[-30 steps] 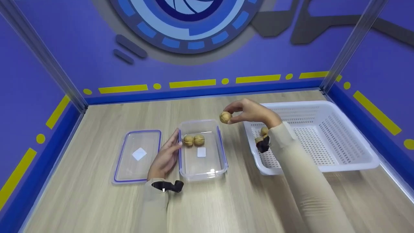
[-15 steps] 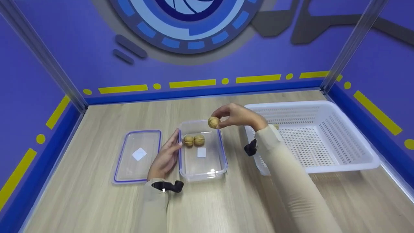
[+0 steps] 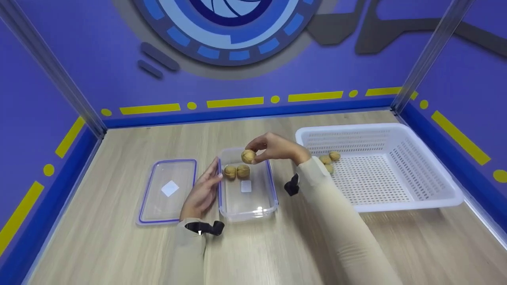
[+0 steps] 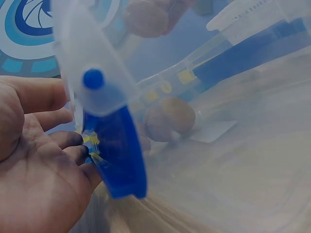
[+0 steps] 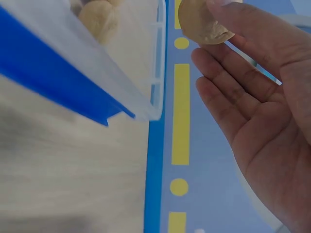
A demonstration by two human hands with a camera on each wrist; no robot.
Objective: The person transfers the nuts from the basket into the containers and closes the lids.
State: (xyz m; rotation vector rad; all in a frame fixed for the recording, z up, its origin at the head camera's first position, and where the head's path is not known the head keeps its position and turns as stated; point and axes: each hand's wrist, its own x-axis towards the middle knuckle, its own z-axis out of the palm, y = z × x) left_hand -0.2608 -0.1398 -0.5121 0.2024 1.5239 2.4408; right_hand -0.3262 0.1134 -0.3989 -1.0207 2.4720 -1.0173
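Note:
In the head view my right hand pinches a walnut between thumb and fingertips, above the far part of a clear plastic food container. Two walnuts sit side by side inside, by its left wall. My left hand holds the container's left side, thumb at the rim and fingers along the outer wall. A blue-edged side flap partly covers those fingers in the left wrist view. In the right wrist view the held walnut is cut off by the top edge.
A clear lid with a purple-blue seal lies flat left of the left hand. On the right stands a white perforated basket with several walnuts in its left corner. Blue-purple panels enclose the wooden table at the back and sides.
My right hand has carried the walnut leftward and slightly down, from beside the basket to over the container. More walnuts in the basket are uncovered. The left hand has stayed in place.

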